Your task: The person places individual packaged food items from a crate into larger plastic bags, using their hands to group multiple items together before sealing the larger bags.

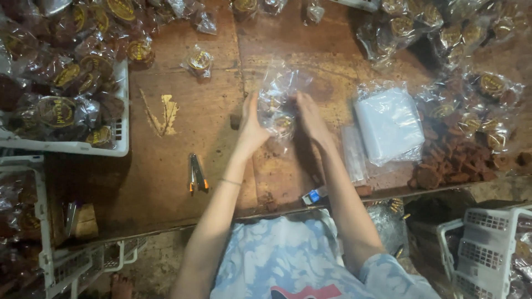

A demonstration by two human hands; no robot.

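Observation:
My left hand [252,127] and my right hand [311,117] press from both sides on a clear plastic bag [279,95] over the middle of a wooden table [183,166]. The bag holds brown pieces and a round gold label near its bottom. Its open top sticks up loose between my fingers. Both hands grip the bag's lower part.
A stack of empty clear bags [389,123] lies right of my hands, with a heap of loose brown pieces [454,163] beyond. Filled bags fill a white basket [119,145] at left and pile up at far right. Metal tongs [197,174] lie near my left forearm.

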